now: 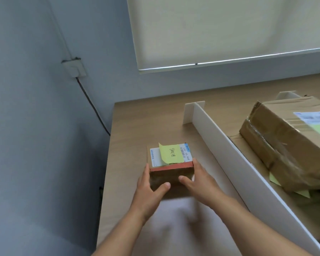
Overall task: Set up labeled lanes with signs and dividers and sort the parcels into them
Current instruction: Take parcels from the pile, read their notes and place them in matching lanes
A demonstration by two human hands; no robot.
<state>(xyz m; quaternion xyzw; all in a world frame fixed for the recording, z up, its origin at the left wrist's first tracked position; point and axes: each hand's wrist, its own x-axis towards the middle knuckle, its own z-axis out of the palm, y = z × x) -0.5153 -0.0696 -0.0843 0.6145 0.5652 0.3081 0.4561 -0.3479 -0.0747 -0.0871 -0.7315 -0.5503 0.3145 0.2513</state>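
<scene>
The long white foam-board divider (229,145) stood upright on the light wooden table (129,126), walling the large taped brown cardboard parcel (288,145) into the lane on its right. In the left lane, the left hand (148,189) and right hand (198,182) clasped the small brown box with a yellow sticky note (171,163) by its sides, thumbs on its near face, likely settling it in place
</scene>
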